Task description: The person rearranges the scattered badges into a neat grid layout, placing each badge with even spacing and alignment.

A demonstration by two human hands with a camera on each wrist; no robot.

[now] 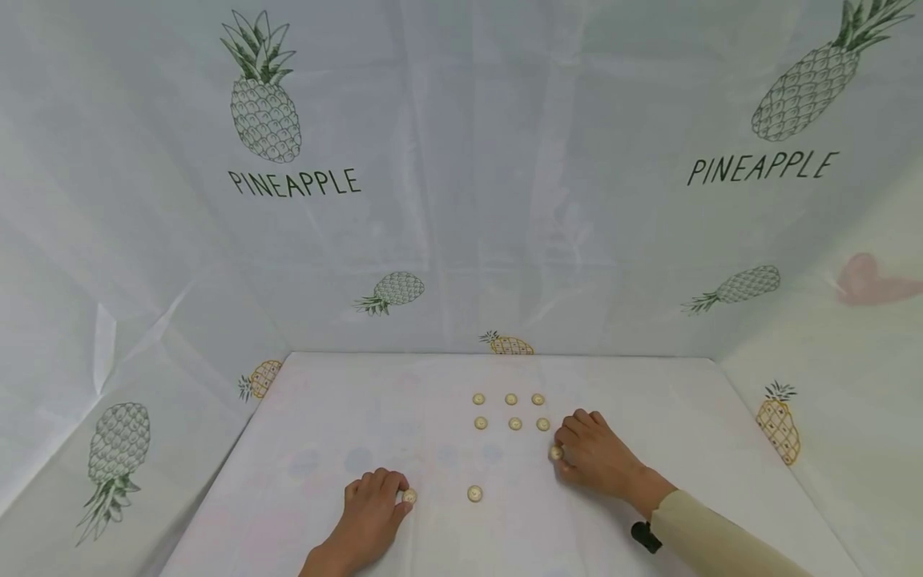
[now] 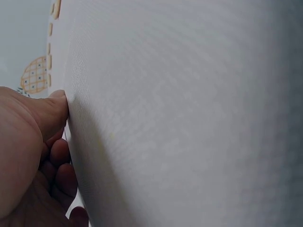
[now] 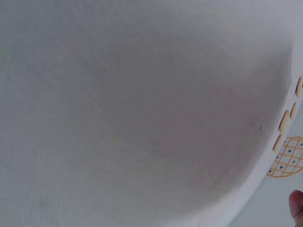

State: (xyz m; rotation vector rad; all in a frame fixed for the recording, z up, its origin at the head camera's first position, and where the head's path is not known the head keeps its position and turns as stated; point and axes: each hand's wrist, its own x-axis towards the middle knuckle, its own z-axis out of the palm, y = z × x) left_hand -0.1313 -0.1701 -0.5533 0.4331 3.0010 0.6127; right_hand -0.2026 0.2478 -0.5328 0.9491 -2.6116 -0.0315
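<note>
Several small, round, cream-coloured discs with a faint mark on top lie flat on the white-covered table. In the head view my left hand (image 1: 369, 519) is at the front left, pinching one disc (image 1: 409, 496) by its edge between thumb and index finger. To the right, my right hand (image 1: 598, 457) holds another disc (image 1: 556, 453) at its fingertips, low over the cloth. A single disc (image 1: 474, 494) lies between the two hands. In the left wrist view the thumb (image 2: 54, 111) reaches down to the cloth; the right wrist view catches just a fingertip (image 3: 296, 205).
Behind the hands, two short rows of discs (image 1: 515, 423) lie right of the table's middle, the nearer row's end close to my right fingers. The white tablecloth (image 1: 346, 401) meets a pineapple-printed curtain (image 1: 461, 200) at its back edge. A small black object (image 1: 646, 537) is at the right sleeve.
</note>
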